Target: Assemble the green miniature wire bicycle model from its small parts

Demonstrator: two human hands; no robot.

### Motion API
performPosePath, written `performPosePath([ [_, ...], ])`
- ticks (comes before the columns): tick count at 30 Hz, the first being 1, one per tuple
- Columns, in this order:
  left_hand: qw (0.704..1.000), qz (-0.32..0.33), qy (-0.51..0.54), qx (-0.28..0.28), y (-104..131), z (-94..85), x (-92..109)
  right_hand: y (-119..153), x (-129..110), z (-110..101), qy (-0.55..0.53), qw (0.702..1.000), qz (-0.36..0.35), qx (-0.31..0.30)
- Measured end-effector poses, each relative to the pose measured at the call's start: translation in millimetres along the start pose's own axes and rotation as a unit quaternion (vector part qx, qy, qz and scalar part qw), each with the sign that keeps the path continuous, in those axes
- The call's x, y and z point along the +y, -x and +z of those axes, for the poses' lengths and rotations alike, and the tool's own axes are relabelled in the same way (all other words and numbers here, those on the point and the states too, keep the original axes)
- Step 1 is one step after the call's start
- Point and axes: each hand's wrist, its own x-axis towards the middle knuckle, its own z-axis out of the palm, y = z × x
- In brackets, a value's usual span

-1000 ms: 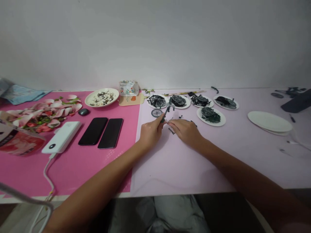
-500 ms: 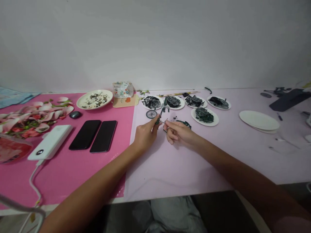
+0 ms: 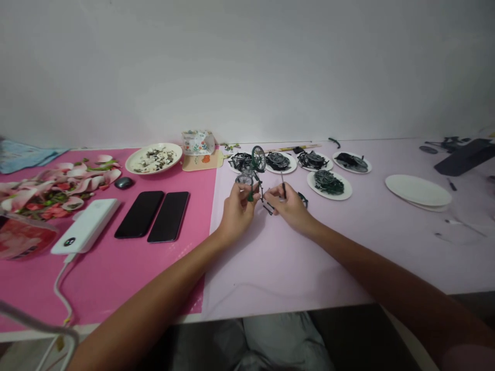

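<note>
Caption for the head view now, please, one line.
Two hands, left and right, hold a small dark wheeled model and a thin tool near plates of dark parts.

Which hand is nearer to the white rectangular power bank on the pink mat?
The left hand is nearer: it is to the right of the power bank, beyond the two flat black phones. The right hand is farther to the right.

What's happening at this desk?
A person sits at a table with both hands raised over its pale pink half. The left hand grips a small dark green model with a spoked wheel standing up from it. The right hand holds a thin tool close beside it. Beyond the hands, five white plates hold dark parts, and two black phones lie on the bright pink side.
</note>
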Motion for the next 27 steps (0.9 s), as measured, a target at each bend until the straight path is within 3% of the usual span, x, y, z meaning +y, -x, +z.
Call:
performPosePath([
  [6, 0.999, -0.006, -0.010, -0.047, 3.9, 4.0, 3.8, -0.5, 1.3, 0.1, 0.003, 1.000, -0.019, -0.002],
  [18, 0.995, -0.059, 0.069, -0.045, 5.0, 9.0, 4.2, 1.6, 0.8, 1.5, -0.002, 1.000, -0.010, 0.004],
  [27, 0.997, -0.051, 0.047, -0.039, 5.5, 7.4, 6.2, 0.6, 4.2, 1.8, -0.001, 1.000, -0.007, -0.001],
])
